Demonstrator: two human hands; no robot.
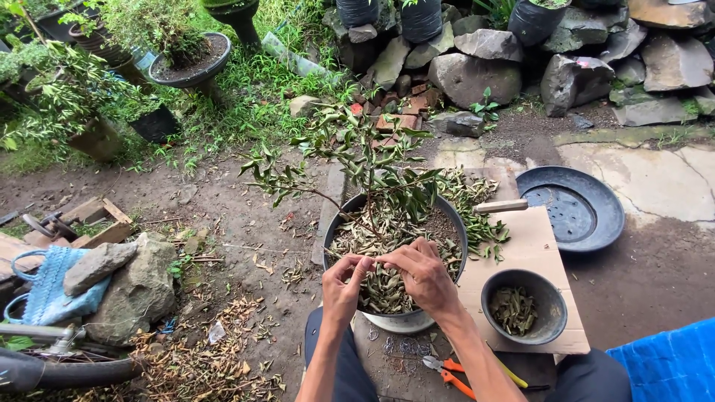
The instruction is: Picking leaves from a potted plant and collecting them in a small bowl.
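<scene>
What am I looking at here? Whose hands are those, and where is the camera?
The camera sits on a person's head and looks down, so you see their own two arms. The left hand and right hand meet over a big round pot with a small leafy plant and dry leaves. The fingers seem to pinch something tiny; I cannot tell what. Beside it, on cardboard, stands a small bowl of leaves. Orange pliers lie near the knees, an empty dark tray farther off.

both hands, left hand (344,286) and right hand (424,277), fingertips together over a leaf-littered potted shrub (393,246)
</scene>
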